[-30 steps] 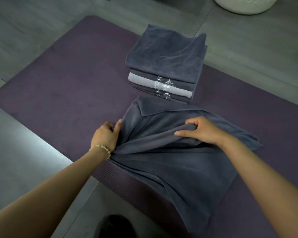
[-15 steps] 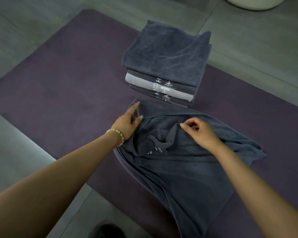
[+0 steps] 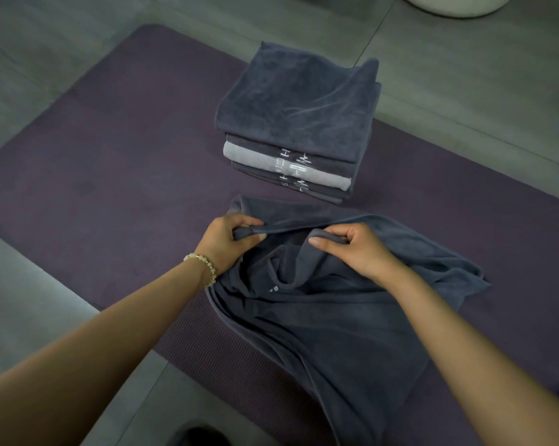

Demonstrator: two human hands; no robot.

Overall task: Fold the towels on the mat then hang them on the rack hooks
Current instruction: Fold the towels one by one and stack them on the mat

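- left hand (image 3: 228, 239): fingers (image 3: 255, 236) curled, pinching a rolled hem of the loose towel (image 3: 336, 317).
- loose towel: crumpled on the mat (image 3: 111, 188), under and just below both sets of fingers; looks soft, light, floppy, so take it at the hem corners.
- right hand (image 3: 358, 249): fingers pressed together, pinching the same hem, near the left fingers.
- long axis seems to run from the fingers down-right toward the camera.
- folded stack (image 3: 297, 123): 4 or 5 towels, just beyond the fingertips.
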